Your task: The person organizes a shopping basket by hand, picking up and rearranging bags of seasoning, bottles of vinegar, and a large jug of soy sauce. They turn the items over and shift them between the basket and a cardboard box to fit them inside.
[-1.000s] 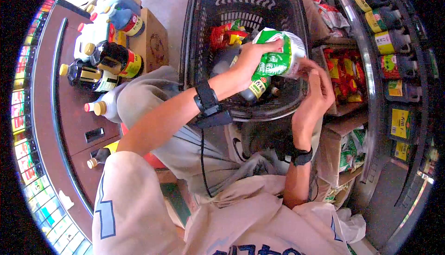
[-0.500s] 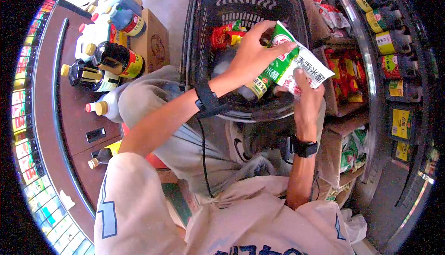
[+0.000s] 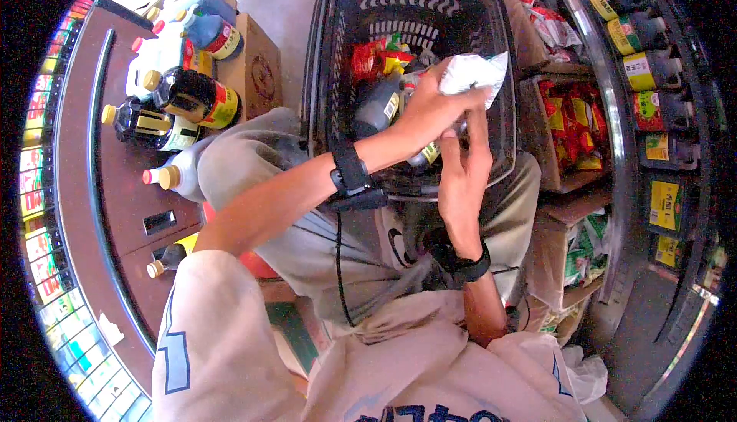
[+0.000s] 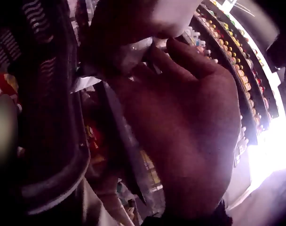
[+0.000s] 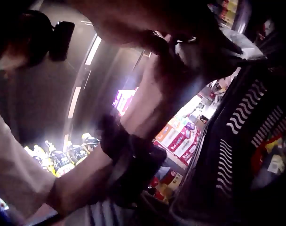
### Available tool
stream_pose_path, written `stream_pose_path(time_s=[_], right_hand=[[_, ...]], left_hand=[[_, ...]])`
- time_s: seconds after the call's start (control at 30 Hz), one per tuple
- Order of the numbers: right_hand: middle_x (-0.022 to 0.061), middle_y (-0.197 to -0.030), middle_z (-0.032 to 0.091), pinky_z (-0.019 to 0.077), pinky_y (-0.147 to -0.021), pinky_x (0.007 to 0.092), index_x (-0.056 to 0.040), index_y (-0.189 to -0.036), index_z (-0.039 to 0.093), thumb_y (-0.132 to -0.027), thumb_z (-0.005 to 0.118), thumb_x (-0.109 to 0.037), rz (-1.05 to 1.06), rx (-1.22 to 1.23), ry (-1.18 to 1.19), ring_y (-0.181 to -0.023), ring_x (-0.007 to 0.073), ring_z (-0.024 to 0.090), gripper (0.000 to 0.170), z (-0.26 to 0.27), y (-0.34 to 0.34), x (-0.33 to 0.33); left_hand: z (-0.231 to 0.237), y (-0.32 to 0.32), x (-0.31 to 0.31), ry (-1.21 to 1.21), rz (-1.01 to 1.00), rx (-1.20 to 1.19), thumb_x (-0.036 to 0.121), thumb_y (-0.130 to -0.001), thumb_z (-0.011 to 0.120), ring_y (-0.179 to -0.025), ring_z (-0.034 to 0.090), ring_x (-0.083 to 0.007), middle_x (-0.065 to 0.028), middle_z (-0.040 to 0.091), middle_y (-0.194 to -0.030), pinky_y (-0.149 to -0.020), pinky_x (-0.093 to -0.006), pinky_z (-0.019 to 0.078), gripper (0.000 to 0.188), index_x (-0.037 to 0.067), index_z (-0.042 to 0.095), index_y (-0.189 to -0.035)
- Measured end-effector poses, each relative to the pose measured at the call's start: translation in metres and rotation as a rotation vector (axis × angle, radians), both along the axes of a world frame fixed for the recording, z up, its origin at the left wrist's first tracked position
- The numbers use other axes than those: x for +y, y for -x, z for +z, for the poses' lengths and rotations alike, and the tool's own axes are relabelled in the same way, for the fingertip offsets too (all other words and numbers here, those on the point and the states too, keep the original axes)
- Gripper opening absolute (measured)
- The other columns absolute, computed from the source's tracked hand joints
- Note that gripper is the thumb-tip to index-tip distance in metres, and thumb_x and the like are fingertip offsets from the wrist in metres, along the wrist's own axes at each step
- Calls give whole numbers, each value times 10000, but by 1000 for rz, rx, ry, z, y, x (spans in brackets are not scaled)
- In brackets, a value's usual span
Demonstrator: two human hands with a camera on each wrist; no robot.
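My left hand [image 3: 426, 111] holds a plastic bag of rice vinegar [image 3: 472, 76] over a black shopping basket [image 3: 313, 76], its white side up. Just below, my right hand [image 3: 464, 168] reaches up with relaxed fingers, their tips right at the bag's lower edge; the thumb stands apart. The left wrist view is dark, with the back of my right hand [image 4: 180, 113] filling its middle. In the right wrist view a pale end of the bag [image 5: 249, 47] shows beside the basket wall [image 5: 223, 136]. Inside the basket lie a dark bottle [image 3: 375, 111] and red packets [image 3: 368, 59].
Large sauce bottles [image 3: 196, 99] stand on a brown ledge [image 3: 123, 215] at the left, next to a cardboard box [image 3: 259, 76]. Along the right are open cartons of red packets [image 3: 572, 126] and a shelf of dark bottles [image 3: 645, 69]. My knees flank the basket.
The bag has turned from its green printed face to its white side. My right hand, earlier pinching the bag's right end, has let go and shifted left and down, below the left hand.
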State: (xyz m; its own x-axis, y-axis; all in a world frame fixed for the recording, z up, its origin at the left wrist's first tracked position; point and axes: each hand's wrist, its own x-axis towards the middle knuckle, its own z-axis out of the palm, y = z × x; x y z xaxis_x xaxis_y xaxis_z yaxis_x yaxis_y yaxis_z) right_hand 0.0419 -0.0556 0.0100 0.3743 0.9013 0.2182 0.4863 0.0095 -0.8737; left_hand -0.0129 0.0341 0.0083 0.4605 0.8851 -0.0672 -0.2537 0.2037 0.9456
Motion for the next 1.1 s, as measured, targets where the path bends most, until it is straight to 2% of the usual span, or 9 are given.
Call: stream_pose_path(time_s=[0.17, 0.3, 0.4, 0.57, 0.73, 0.8, 0.9, 1.0, 1.1], right_hand=[[150, -1164, 582, 390, -950, 345, 30, -996, 623, -882, 464, -106, -105, 192, -207, -1076, 257, 536, 238, 14, -29, 6], [118, -1263, 487, 393, -952, 352, -24, -1286, 418, -878, 533, -158, -161, 183, -211, -1124, 243, 494, 444, 4, -63, 10], [129, -1243, 509, 389, -958, 335, 24, -1291, 407, -885, 522, -155, 0, 919, -125, -1109, 243, 514, 459, -9, -73, 14], [114, -1136, 569, 461, -850, 306, 15, -1284, 412, -829, 593, -92, 21, 978, 130, -1019, 203, 575, 501, -39, -75, 13], [84, -1020, 618, 473, -803, 298, 29, -1140, 519, -758, 648, -69, 56, 883, 269, -889, 177, 595, 416, -80, -86, 32], [82, -983, 629, 480, -761, 294, 22, -1122, 531, -750, 655, -65, 126, 748, 255, -851, 171, 603, 402, -99, -93, 50], [81, -949, 638, 485, -733, 296, 14, -1122, 534, -737, 648, -43, 133, 582, 354, -808, 169, 606, 406, -130, -106, 78], [82, -1046, 608, 467, -791, 294, 4, -1165, 500, -778, 613, -47, 143, 668, 396, -893, 152, 585, 407, -135, -104, 88], [106, -1193, 540, 462, -830, 305, -21, -1238, 442, -840, 568, -122, 192, 836, 445, -1020, 177, 561, 430, -104, -98, 84]], left_hand=[[-10, 8, 28, 311, 39, -263, 150, -826, 638, -782, 649, -175, -99, 652, -955, -658, -293, 537, 260, 8, 592, -1039], [-6, 9, 41, 338, -78, -279, 155, -800, 674, -785, 664, -198, -100, 656, -954, -671, -307, 561, 314, 13, 582, -1064], [-11, 8, 41, 367, -177, -136, 146, -770, 707, -757, 666, -198, -108, 664, -920, -658, -301, 558, 340, -12, 590, -1047], [-17, 12, 38, -36, -115, 194, 39, -653, 726, -685, 643, -178, -144, 661, -828, -631, -279, 509, 265, -62, 643, -884], [-13, 22, 72, -159, 16, -258, -12, -742, 580, -836, 645, -244, -184, 643, -880, -807, -302, 509, 203, -98, 591, -926], [-6, 23, 76, 13, 31, -287, -33, -756, 534, -819, 650, -279, -192, 640, -886, -794, -330, 524, 178, -96, 563, -919], [-17, 24, 72, -256, -91, -114, 86, -822, 560, -888, 641, -243, -137, 643, -1003, -753, -325, 518, 181, -12, 600, -969], [-8, 24, 69, 118, -207, -204, 68, -783, 599, -840, 649, -244, -134, 642, -974, -719, -314, 524, 242, -12, 573, -1009], [-12, 23, 75, 65, -197, -229, 31, -754, 537, -747, 645, -237, -152, 642, -884, -657, -301, 521, 203, -31, 579, -942]])
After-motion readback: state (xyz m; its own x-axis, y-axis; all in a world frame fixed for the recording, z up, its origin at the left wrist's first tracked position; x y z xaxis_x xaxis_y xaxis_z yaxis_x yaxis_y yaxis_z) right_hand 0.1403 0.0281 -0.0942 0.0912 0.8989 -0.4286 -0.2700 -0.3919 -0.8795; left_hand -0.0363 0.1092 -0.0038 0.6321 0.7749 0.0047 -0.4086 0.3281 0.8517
